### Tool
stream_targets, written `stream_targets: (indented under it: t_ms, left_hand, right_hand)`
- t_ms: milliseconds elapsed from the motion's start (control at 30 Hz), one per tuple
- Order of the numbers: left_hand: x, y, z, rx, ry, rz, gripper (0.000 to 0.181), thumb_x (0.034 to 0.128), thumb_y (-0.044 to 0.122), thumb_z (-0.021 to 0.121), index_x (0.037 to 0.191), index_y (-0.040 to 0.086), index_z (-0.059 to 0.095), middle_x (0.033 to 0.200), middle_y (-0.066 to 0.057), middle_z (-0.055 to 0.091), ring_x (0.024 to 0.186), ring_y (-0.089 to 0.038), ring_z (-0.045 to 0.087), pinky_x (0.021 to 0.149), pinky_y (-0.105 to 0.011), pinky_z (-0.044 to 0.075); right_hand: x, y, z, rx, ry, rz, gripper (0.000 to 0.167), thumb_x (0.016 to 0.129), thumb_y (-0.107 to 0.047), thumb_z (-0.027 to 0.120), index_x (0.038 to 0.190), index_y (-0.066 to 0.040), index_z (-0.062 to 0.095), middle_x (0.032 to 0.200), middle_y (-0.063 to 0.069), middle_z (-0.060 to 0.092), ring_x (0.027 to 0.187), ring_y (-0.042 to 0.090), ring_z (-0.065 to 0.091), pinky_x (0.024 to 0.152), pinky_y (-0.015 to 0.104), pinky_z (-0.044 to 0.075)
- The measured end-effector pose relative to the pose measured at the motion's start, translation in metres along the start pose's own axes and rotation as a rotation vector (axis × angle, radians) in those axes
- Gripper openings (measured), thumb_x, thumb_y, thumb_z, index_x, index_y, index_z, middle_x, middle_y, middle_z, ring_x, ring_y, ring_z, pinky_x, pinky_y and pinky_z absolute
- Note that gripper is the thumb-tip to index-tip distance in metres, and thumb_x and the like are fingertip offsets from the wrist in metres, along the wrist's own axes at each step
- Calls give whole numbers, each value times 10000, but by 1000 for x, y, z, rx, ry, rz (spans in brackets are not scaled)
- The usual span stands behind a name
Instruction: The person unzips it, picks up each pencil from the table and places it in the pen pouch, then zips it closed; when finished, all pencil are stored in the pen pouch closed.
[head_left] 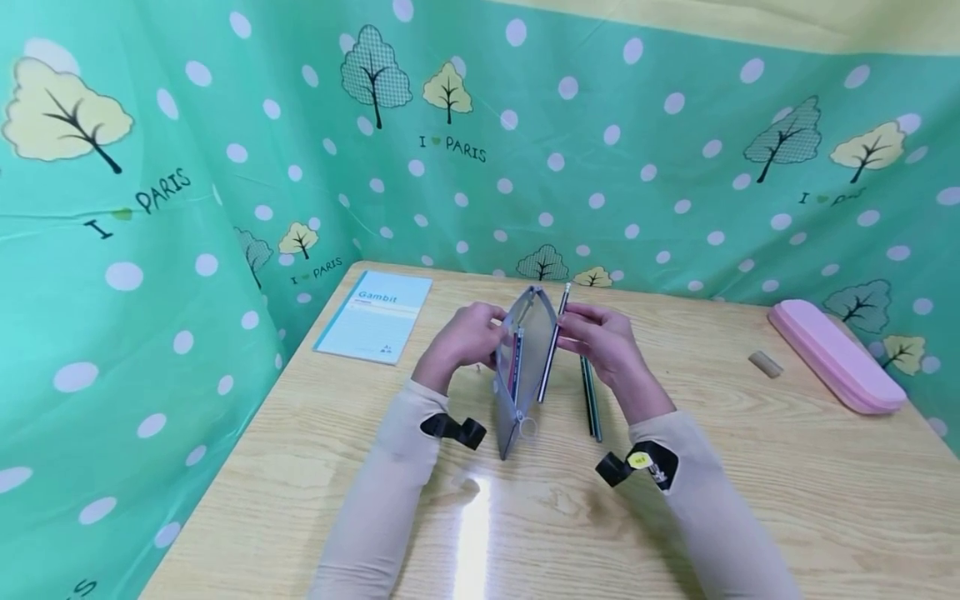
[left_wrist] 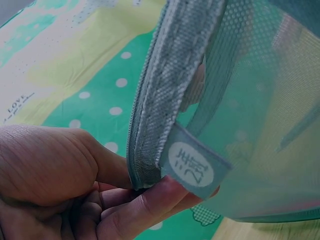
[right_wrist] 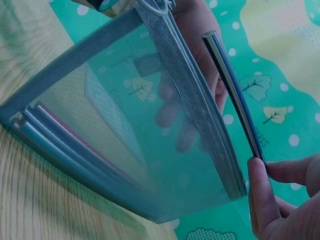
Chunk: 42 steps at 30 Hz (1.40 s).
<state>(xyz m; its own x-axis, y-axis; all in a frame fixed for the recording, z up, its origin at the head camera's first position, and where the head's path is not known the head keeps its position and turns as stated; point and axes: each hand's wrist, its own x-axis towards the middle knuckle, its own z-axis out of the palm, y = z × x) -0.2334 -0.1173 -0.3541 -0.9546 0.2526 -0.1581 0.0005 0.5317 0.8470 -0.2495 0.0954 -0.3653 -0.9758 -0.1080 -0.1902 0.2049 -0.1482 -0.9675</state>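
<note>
My left hand (head_left: 468, 337) pinches the zippered edge of a grey mesh pencil pouch (left_wrist: 172, 85) between thumb and fingers, beside a small fabric tag (left_wrist: 195, 162). The pouch stands tilted with its mouth spread apart. Several pencils (right_wrist: 75, 137) show through the mesh, lying along its bottom. My right hand (head_left: 603, 342) pinches a dark striped pencil (right_wrist: 235, 92) near one end. That pencil slants just outside the right edge of the pouch mouth. Beneath my right hand, dark green pencils (head_left: 590, 404) lie on the table.
A Gambit notebook (head_left: 375, 317) lies at the table's back left. At the right are a pink pencil case (head_left: 836, 354) and a small grey-brown block (head_left: 765, 363). A green patterned curtain (head_left: 600, 183) hangs behind the wooden table (head_left: 315, 475).
</note>
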Motion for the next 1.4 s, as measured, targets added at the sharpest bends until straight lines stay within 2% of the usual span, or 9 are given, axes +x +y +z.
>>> stream_targets:
  t_ms: [200,467,700,1000,1200,1400]
  left_hand:
    - [0,0,0,-1,2,-7,354,1034,19,549,1376,-56,596,1171,-233,730,709,-239,749,563,-291,617]
    - [0,2,-2,0,-7,5,355,1063,49,508,1392,-65,577,1144,-217,746,708,-237,748,554,-280,610]
    - [1,1,-1,-1,-10,3,363,1070,60,499,1406,-59,570,1142,-199,751,721,-236,754,570,-289,616]
    - [1,1,-2,-5,-8,2,353,1063,58,515,1390,-59,583,1111,-194,758,696,-232,750,552,-283,609]
    - [1,0,-3,-6,-11,3,346,1068,64,517,1384,-62,582,1095,-197,759,681,-228,747,540,-277,604]
    - [2,-1,-2,-1,-10,12,344,1072,83,527,1377,-63,589,1092,-197,761,680,-228,746,563,-285,623]
  right_hand:
    - [-2,0,11,-24,13,-11,479,989,51,624,1445,108,484,991,31,696,815,98,714,775,212,634]
    - [-7,-5,23,-79,19,-21,482,985,24,653,1444,70,512,1152,108,648,860,120,716,817,237,635]
    - [-6,-2,29,-46,31,-56,469,969,55,654,1418,90,524,1043,40,640,806,93,711,775,228,640]
    - [-7,0,33,-79,33,-101,466,956,69,654,1401,124,528,1001,35,639,791,93,714,751,229,642]
    - [-8,2,35,-111,5,-136,448,956,78,650,1384,145,533,1013,56,628,775,78,704,725,220,642]
    - [-10,5,36,-140,16,-168,427,953,77,652,1365,136,556,1026,70,625,779,86,710,722,231,645]
